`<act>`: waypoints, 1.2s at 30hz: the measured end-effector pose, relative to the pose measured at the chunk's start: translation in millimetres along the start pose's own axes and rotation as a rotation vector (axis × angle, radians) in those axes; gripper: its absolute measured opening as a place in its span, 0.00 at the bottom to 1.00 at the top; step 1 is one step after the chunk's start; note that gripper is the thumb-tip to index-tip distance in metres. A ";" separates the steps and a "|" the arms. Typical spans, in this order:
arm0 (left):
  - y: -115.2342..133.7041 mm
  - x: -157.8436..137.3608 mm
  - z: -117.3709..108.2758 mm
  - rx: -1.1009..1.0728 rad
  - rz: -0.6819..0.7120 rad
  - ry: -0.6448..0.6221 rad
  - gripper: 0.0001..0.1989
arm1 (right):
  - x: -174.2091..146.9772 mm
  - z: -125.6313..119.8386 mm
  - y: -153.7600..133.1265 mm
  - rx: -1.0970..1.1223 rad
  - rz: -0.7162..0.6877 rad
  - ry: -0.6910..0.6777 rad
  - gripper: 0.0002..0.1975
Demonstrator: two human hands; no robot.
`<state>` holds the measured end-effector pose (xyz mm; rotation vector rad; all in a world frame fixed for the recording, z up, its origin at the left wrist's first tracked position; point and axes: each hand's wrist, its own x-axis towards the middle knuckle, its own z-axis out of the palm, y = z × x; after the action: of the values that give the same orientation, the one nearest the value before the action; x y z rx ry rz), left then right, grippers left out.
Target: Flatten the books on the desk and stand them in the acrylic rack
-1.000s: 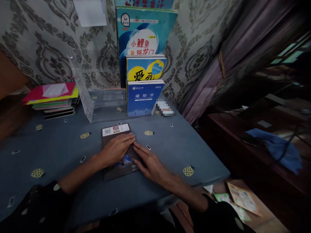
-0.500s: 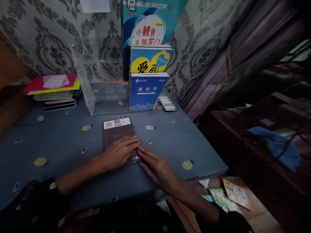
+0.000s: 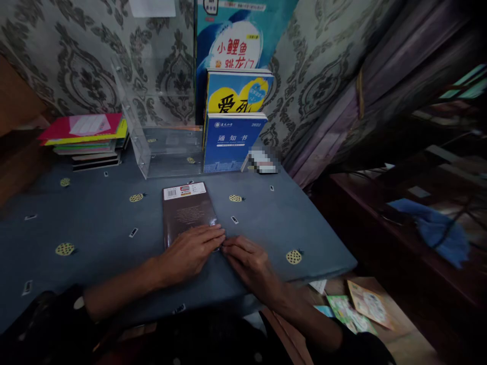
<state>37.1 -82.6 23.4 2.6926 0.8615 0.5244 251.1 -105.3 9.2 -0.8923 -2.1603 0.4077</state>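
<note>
A dark brown book (image 3: 186,209) lies flat on the table, with a white barcode label along its far edge. Its surface is glossy. My left hand (image 3: 194,250) rests flat across its near part, fingers stretched out and close together, hiding the near left corner. At the near right corner, my right hand (image 3: 249,258) has its fingers bent and pressed together at the book's edge. The fingertips of both hands almost meet there. What exactly lies between the right fingertips is too small to make out.
A clear acrylic rack (image 3: 140,147) stands behind the book, holding upright books, with a blue booklet (image 3: 234,144) in front. Stacked papers and books (image 3: 87,134) sit at the left. The table's right edge (image 3: 327,220) drops off beside a curtain; booklets (image 3: 353,312) lie lower down.
Both hands have slid nearer to me along the book, uncovering more of its back. My right fingers, straighter before, are now bent at the near right corner. The view has shifted slightly.
</note>
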 end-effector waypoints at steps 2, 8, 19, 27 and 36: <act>3.1 -1.0 -0.8 0.001 0.003 -0.004 0.21 | 0.3 -0.4 -0.5 -0.031 -0.025 0.014 0.12; 8.1 -5.1 -1.4 0.035 -0.006 -0.013 0.23 | -0.9 -4.1 -4.8 -0.086 -0.095 0.014 0.11; 16.7 -27.6 2.2 0.298 0.071 -0.100 0.28 | -6.2 -4.5 -7.1 -0.139 -0.145 0.026 0.13; 13.7 -69.5 -8.0 0.277 0.070 -0.009 0.36 | -3.7 -8.2 -10.2 -0.087 -0.078 -0.053 0.15; 5.8 -106.4 -10.2 0.322 -0.158 0.123 0.38 | 9.2 2.5 4.8 -0.208 -0.040 -0.136 0.20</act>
<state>-44.8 -149.5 7.2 2.8629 1.2789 0.5619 247.1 -95.4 9.7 -0.9562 -2.3745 0.2319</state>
